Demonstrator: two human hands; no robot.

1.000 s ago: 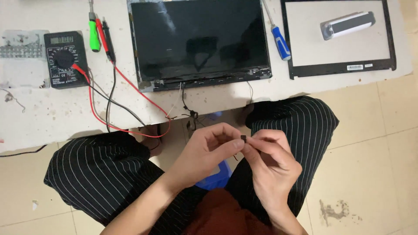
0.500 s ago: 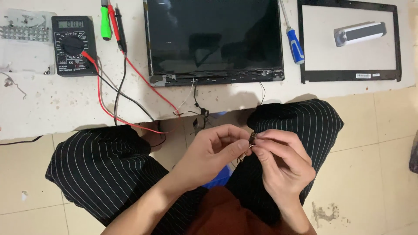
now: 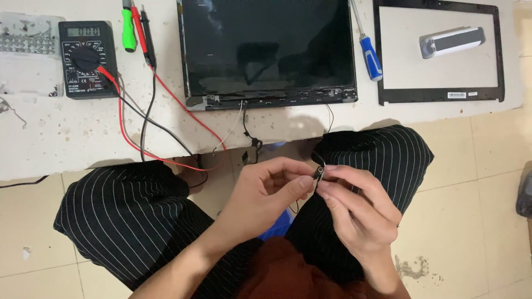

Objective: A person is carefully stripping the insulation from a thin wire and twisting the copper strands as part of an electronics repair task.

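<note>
Fingers (image 3: 303, 181) of both hands pinch what looks like a small black connector (image 3: 320, 173) at frame centre, below the laptop screen panel (image 3: 269, 50) on the surface (image 3: 72, 133).

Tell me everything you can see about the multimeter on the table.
The multimeter is a small black rectangular box, plastic by its look, lying flat and face up on the white table, near its left end. It has a grey display at the top and a round black dial below it. A red lead and a black lead are plugged in at its lower right and trail across the table. No hand touches it.
</note>
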